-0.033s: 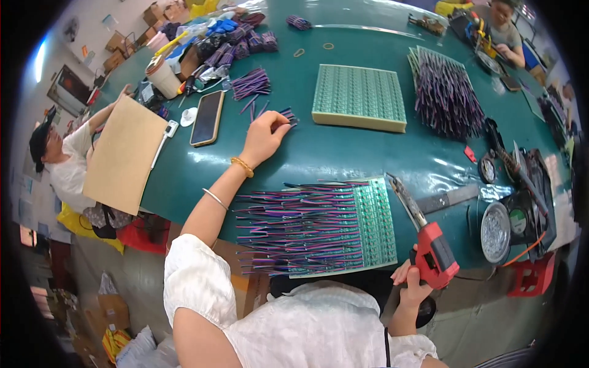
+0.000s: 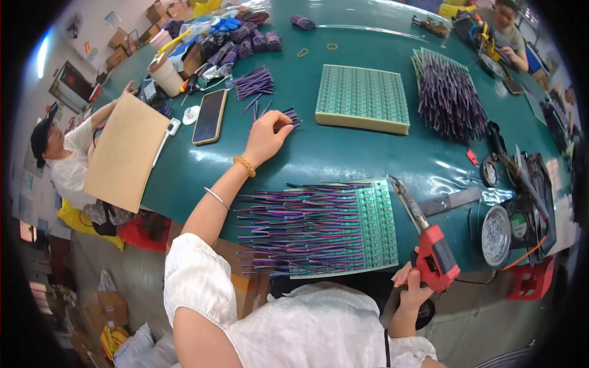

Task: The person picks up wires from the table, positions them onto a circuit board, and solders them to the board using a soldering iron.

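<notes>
My left hand (image 2: 269,136) is stretched over the table, thumb and fingers closed on a few short purple-and-black wires (image 2: 296,115). A loose pile of the same wires (image 2: 254,82) lies just beyond it. In my right hand (image 2: 412,287) is a red soldering gun (image 2: 438,256), its metal tip pointing up and away from me. Between my arms lies a green circuit board panel (image 2: 378,227). Rows of attached wires (image 2: 297,230) stretch left from it, while the panel's right-hand columns are bare of wires.
Farther off stand a stack of bare panels (image 2: 362,95) and a wired panel stack (image 2: 451,95). A phone (image 2: 209,116) and a cup (image 2: 165,75) lie to the left. Right are a metal ruler (image 2: 451,200) and a round tin (image 2: 496,235). Two other people sit at the table.
</notes>
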### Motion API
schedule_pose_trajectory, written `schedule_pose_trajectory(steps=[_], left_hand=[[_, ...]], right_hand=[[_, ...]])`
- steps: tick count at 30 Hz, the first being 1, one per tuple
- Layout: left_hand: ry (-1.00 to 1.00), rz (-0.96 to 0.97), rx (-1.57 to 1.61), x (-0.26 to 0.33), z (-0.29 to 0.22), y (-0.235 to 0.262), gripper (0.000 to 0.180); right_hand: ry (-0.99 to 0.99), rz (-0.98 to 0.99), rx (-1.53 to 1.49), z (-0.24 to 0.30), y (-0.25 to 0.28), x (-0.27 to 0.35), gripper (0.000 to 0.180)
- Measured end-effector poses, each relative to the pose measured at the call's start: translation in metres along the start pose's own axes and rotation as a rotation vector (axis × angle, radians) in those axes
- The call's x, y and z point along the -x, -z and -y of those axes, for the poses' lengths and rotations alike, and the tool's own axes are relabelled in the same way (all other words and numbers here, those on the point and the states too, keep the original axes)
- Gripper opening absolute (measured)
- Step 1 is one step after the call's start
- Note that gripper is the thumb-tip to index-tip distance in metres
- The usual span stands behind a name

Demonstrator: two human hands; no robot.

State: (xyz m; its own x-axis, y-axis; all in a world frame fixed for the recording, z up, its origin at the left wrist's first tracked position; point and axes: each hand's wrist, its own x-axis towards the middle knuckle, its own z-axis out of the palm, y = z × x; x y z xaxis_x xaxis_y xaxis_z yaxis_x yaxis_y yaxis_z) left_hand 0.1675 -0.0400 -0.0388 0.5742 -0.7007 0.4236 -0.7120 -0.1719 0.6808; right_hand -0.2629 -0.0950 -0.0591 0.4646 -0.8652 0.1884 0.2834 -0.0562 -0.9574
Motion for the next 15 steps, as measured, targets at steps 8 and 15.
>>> schedule_pose_trajectory(steps=[8,15], left_hand=[[0.023,0.087,-0.089,0.004,-0.007,0.013,0.014],[-0.166,-0.001,-0.242,0.011,-0.012,0.013,0.008]], right_hand=[[0.045,-0.007,-0.049,-0.006,-0.001,0.002,0.063],[-0.011,-0.046,-0.038,-0.005,0.007,-0.001,0.056]])
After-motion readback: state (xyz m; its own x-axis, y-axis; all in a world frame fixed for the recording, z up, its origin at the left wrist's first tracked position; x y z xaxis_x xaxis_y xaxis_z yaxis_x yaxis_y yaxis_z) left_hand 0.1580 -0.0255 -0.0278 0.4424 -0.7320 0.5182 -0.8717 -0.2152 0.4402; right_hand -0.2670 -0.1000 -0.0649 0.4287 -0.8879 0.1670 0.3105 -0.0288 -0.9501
